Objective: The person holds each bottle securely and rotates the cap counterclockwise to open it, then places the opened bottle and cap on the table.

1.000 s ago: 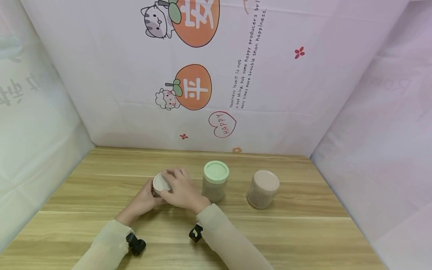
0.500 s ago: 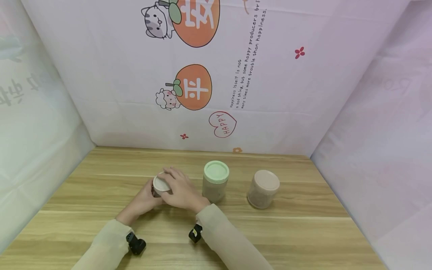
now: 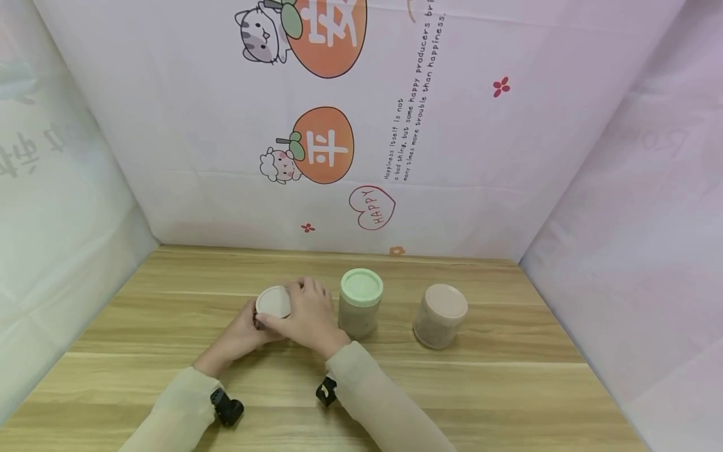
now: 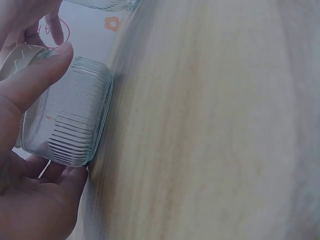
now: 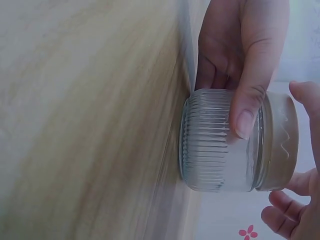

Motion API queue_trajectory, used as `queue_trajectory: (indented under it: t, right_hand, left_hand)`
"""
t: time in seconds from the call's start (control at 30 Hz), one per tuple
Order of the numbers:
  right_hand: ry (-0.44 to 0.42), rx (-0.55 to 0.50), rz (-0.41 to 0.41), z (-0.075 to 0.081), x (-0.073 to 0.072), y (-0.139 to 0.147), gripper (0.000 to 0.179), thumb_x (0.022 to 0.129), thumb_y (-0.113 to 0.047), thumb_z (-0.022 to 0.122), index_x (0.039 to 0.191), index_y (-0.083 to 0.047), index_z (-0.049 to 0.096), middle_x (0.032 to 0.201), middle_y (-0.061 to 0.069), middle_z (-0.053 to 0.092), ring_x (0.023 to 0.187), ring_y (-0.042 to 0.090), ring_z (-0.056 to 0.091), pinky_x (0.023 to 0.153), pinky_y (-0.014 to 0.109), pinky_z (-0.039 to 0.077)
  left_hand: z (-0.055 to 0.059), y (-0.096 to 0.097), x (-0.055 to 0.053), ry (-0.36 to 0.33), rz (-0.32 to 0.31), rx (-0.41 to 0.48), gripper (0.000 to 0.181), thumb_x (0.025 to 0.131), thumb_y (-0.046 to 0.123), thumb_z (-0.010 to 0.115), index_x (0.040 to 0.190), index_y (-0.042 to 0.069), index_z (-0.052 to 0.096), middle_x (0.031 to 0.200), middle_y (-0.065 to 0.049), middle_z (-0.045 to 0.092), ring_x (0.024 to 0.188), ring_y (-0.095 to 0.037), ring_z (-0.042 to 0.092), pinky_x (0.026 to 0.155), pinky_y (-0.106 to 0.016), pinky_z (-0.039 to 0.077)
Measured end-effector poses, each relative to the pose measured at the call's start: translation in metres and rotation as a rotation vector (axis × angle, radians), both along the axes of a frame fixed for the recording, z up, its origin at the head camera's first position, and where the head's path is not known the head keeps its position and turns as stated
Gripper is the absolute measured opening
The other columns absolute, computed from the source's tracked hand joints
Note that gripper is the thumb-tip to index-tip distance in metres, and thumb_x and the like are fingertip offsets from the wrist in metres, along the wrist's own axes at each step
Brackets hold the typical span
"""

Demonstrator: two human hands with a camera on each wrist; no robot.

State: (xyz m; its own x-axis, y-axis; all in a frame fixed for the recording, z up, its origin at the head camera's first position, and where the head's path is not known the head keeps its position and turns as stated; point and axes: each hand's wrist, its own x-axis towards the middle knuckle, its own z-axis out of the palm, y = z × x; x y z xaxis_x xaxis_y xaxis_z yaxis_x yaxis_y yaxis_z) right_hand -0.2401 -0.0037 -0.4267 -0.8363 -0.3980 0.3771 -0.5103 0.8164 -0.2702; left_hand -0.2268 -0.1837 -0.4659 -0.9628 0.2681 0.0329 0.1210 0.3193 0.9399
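Observation:
A small ribbed glass jar (image 5: pixel 212 150) with a cream lid (image 3: pixel 273 302) stands on the wooden table, left of centre. My left hand (image 3: pixel 245 333) grips the jar's body, its thumb (image 4: pixel 45 75) pressed along one side and the fingers round the other. Over the lid is my right hand (image 3: pixel 307 317). Its thumb lies at the lid's near left edge, and its curled fingers (image 5: pixel 282 212) are at the opposite rim. In the right wrist view the lid sits on the jar's mouth. The palm hides part of the lid in the head view.
To the right of my hands stands a taller jar with a green lid (image 3: pixel 361 287). Farther right is a jar with a beige-pink lid (image 3: pixel 446 301). Printed white cloth (image 3: pixel 452 207) rises behind the table (image 3: pixel 508 402) and on both sides.
My right fingers have shifted from across the lid's top toward its right rim, and the thumb has moved left along the near edge. The left hand and jar stay in place.

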Motion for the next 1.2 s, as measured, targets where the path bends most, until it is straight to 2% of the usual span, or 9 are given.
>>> queue_trajectory:
  t: [0.17,0.4,0.77,1.03,1.2]
  right_hand:
    - [0.007,0.007,-0.016,-0.0011,-0.0014,-0.0002,0.085,0.082,-0.080,0.056,0.137,-0.015,0.059,0.116,0.002,0.053,0.106,0.017,0.048,0.087,0.036,0.039]
    - [-0.006,0.029,0.005,0.0004,-0.0009,0.0006,0.083,0.083,-0.078,0.058,0.139,-0.016,0.059,0.122,0.003,0.054,0.110,0.018,0.049,0.087,0.036,0.040]
    - [-0.002,0.038,0.091,0.0044,0.0005,0.0046,0.075,0.086,-0.068,0.063,0.139,-0.015,0.058,0.133,0.003,0.056,0.121,0.020,0.049,0.095,0.038,0.042]
    - [-0.025,-0.012,0.150,0.0030,-0.0006,0.0048,0.074,0.089,-0.065,0.062,0.140,-0.013,0.058,0.139,0.002,0.055,0.123,0.020,0.047,0.098,0.034,0.041]
    - [-0.068,-0.046,0.168,0.0041,0.0011,0.0058,0.073,0.090,-0.061,0.064,0.143,-0.012,0.055,0.143,0.007,0.052,0.128,0.023,0.044,0.096,0.032,0.045]
  left_hand:
    - [-0.0007,-0.0006,-0.0016,0.008,-0.002,-0.002,0.088,0.088,0.020,0.080,0.151,-0.004,0.024,0.147,-0.027,0.037,0.133,-0.044,0.040,0.108,-0.060,0.034]
    - [0.0006,-0.0003,-0.0019,0.011,-0.013,-0.003,0.089,0.089,0.020,0.079,0.152,-0.003,0.022,0.150,-0.027,0.035,0.135,-0.045,0.038,0.109,-0.061,0.033]
    - [0.0034,0.0001,0.0009,-0.028,-0.009,-0.003,0.094,0.090,0.021,0.078,0.155,-0.003,0.015,0.153,-0.028,0.030,0.137,-0.046,0.035,0.109,-0.063,0.032]
    - [0.0040,0.0003,0.0018,-0.026,-0.020,0.001,0.095,0.090,0.020,0.078,0.156,-0.003,0.012,0.153,-0.028,0.028,0.137,-0.047,0.035,0.107,-0.062,0.034]
    - [0.0044,0.0003,0.0019,-0.026,-0.017,-0.005,0.096,0.090,0.020,0.078,0.156,-0.003,0.012,0.154,-0.028,0.028,0.138,-0.047,0.034,0.108,-0.063,0.033]
